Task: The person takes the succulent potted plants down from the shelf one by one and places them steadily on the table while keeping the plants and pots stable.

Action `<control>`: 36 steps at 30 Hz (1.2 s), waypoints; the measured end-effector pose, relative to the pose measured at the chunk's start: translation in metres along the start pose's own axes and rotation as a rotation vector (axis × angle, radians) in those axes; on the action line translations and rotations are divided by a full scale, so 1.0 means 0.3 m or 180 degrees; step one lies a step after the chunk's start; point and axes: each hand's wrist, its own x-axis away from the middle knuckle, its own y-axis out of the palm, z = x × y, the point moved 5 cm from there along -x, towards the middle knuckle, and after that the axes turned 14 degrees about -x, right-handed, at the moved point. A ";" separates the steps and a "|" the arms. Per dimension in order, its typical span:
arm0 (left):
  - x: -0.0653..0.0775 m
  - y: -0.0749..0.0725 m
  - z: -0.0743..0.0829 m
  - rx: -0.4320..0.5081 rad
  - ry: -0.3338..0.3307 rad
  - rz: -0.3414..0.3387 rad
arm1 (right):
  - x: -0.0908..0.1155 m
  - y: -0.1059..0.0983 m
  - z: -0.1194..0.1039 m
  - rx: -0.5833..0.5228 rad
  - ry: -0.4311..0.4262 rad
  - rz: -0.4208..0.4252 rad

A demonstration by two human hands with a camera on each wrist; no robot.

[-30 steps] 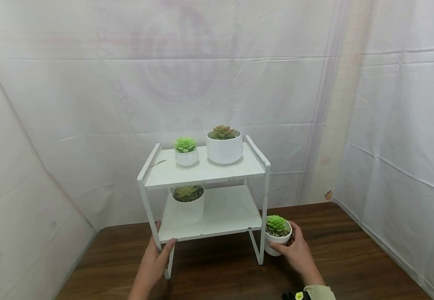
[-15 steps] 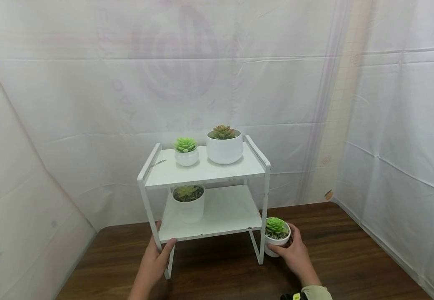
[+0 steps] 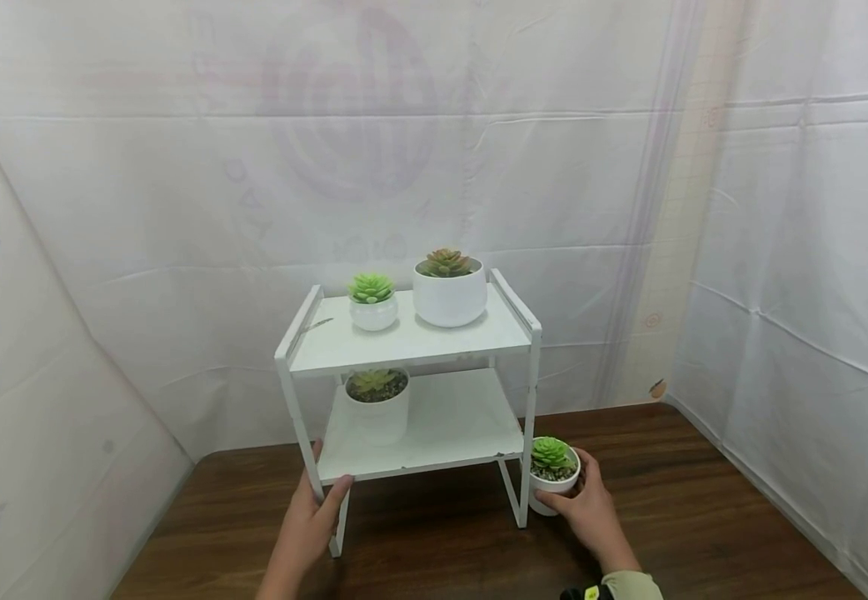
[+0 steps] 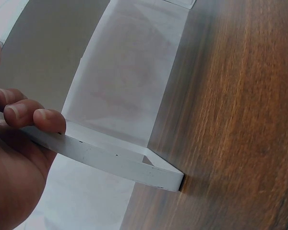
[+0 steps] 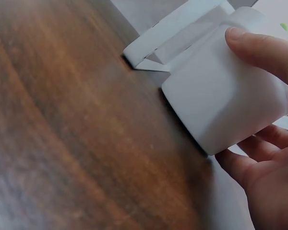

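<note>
A white two-tier shelf (image 3: pixel 464 425) stands on the wooden table. My left hand (image 3: pixel 306 521) grips its front left leg, with the thumb at the lower board's front corner; in the left wrist view the fingers (image 4: pixel 50 120) curl over the white metal frame (image 4: pixel 117 158). Beside the front right leg is a small green succulent (image 3: pixel 551 458) in a white pot (image 5: pixel 216 91). My right hand (image 3: pixel 591 510) holds this pot from the right, thumb on the near side and fingers behind. The right wrist view shows the pot upright, its base right at the tabletop.
On the top board sit a small bright green succulent (image 3: pixel 371 300) and a larger reddish one in a wide white pot (image 3: pixel 451 296). Another potted succulent (image 3: pixel 378 408) stands on the lower board's left. White cloth (image 3: pixel 591 183) hangs behind and along both sides of the table (image 3: pixel 704 517).
My right hand and the potted succulent have shifted slightly left and down, closer to the shelf's front right leg. The left hand and shelf stay in place.
</note>
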 end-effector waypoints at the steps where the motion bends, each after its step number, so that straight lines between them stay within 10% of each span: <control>1: 0.000 0.000 0.001 -0.0014 0.0009 0.0010 | -0.001 0.000 0.003 0.0003 -0.0008 -0.0001; 36: -0.003 0.002 0.003 -0.0012 0.0006 0.0008 | -0.002 -0.013 0.008 -0.0076 -0.0062 -0.0152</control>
